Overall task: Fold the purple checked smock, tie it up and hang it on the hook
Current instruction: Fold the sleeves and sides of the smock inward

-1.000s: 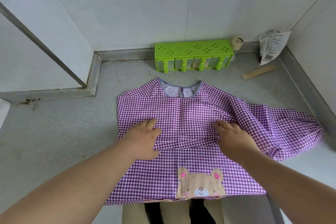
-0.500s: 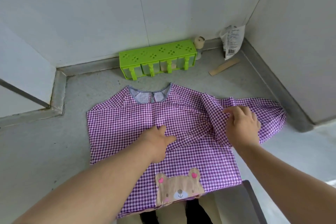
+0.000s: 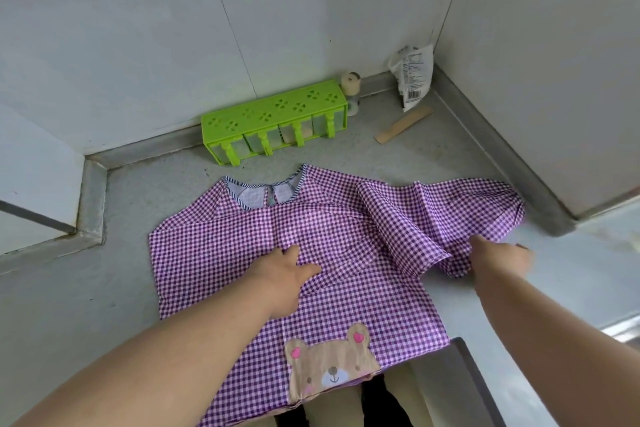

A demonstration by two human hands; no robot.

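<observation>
The purple checked smock lies face up on a grey counter, collar toward the wall, a brown bear patch at its hem near me. Its left side is folded in; its right sleeve lies rumpled toward the corner. My left hand presses flat on the middle of the smock. My right hand is at the lower edge of the right sleeve; its fingers are blurred and partly under the cloth, so I cannot tell whether they grip it. No hook is in view.
A green rack of seasoning jars stands against the back wall, with a small roll beside it. A crumpled white packet and a flat wooden stick lie in the right corner. Walls close in behind and to the right.
My right hand has moved right, from the smock's middle out to the right sleeve's lower edge. My left hand has shifted toward the centre. The view has swung right.
</observation>
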